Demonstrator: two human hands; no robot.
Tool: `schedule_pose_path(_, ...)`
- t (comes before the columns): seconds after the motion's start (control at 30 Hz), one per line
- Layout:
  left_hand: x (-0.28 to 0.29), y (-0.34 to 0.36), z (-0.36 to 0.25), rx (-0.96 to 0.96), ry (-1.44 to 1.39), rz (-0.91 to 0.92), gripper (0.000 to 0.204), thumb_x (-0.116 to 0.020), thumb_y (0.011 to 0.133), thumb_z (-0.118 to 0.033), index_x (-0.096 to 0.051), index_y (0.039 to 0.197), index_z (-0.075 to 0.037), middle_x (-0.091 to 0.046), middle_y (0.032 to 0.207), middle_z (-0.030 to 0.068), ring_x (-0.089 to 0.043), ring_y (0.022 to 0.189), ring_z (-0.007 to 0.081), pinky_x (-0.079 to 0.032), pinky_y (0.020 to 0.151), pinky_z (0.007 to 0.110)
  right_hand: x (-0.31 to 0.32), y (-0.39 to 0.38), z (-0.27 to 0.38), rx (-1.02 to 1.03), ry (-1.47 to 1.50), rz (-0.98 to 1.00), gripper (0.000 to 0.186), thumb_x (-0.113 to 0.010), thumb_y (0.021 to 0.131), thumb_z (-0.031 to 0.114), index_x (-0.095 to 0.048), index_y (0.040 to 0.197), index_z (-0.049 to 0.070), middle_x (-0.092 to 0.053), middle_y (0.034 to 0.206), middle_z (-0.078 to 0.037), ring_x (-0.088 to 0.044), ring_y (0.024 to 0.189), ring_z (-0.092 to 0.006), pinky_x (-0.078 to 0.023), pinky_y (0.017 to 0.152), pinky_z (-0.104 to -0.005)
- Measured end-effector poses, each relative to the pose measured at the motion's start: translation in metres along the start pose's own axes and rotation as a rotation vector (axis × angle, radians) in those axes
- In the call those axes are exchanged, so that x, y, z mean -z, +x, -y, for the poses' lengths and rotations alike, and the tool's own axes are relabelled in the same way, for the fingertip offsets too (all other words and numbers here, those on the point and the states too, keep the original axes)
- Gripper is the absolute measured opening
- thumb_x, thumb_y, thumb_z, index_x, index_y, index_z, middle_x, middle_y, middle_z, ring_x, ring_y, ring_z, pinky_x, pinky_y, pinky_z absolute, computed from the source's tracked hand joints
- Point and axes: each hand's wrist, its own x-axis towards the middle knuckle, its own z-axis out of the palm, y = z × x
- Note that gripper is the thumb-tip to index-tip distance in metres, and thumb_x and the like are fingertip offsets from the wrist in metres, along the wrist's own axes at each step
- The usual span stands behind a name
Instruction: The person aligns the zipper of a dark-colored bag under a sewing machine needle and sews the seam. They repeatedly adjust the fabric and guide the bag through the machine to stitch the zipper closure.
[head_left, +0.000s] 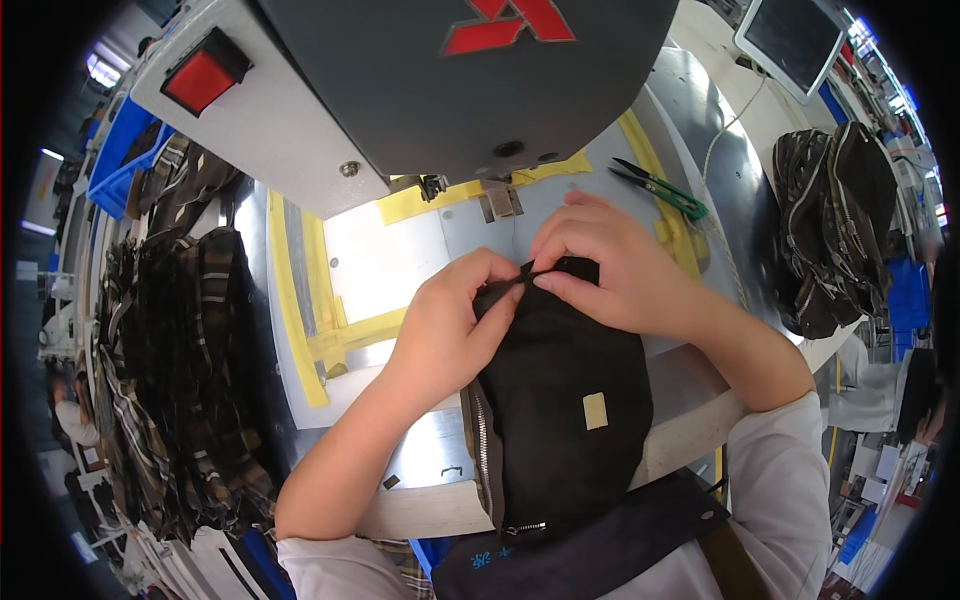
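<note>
A dark fabric bag piece (560, 400) with a metal zipper along its left side hangs over the table's front edge toward my lap. A small beige sticker (595, 410) is on its surface. My left hand (450, 320) pinches the piece's far edge between thumb and fingers. Close beside it, my right hand (610, 265) pinches the same edge, fingertips nearly touching the left ones. Just beyond my fingers is the sewing machine's needle area (500, 200), with the grey machine head (470, 90) above.
Green-handled thread snips (660, 190) lie beyond my right hand. Plaid fabric pieces (190, 370) are piled at left, near a blue bin (125, 165). Dark zippered pieces (835, 230) are stacked at right. Yellow tape (360, 340) marks the work plate. A red switch (205, 75) sits upper left.
</note>
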Motion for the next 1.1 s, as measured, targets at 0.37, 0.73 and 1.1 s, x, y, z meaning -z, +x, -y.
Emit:
schedule_pose_path(0.37, 0.001, -0.001, -0.003, 0.049, -0.006, 0.032, 0.011, -0.064, 0.085, -0.005, -0.057, 0.093, 0.000, -0.062, 0.081, 0.0119, -0.059, 0.069, 0.0206, -0.046, 0.064, 0.029, 0.002, 0.001, 0.008, -0.270, 0.104, 0.043, 0.013, -0.070, 0.076, 0.008, -0.062, 0.085, 0.005, -0.063, 0.084, -0.007, -0.060, 0.081, -0.0253, -0.048, 0.076, -0.0342)
schedule_pose_path(0.73, -0.002, -0.005, -0.001, -0.377, 0.143, -0.164, 0.028, -0.073, 0.062, 0.008, -0.061, 0.083, -0.006, -0.063, 0.084, 0.0057, -0.064, 0.071, 0.0237, -0.051, 0.058, 0.029, 0.000, -0.010, 0.014, 0.443, -0.259, -0.110, 0.011, -0.067, 0.075, 0.007, -0.063, 0.085, 0.005, -0.055, 0.077, -0.003, -0.055, 0.074, -0.0208, -0.049, 0.086, -0.0407)
schedule_pose_path(1.1, -0.004, -0.007, 0.001, -0.623, 0.278, -0.371, 0.030, -0.078, 0.056, 0.001, -0.060, 0.077, -0.011, -0.058, 0.074, 0.0025, -0.060, 0.060, 0.0171, -0.045, 0.046, 0.027, 0.002, -0.017, 0.025, 0.672, -0.528, -0.214, 0.010, -0.069, 0.074, 0.006, -0.061, 0.079, 0.007, -0.055, 0.080, -0.001, -0.056, 0.070, -0.0144, -0.050, 0.087, -0.0427)
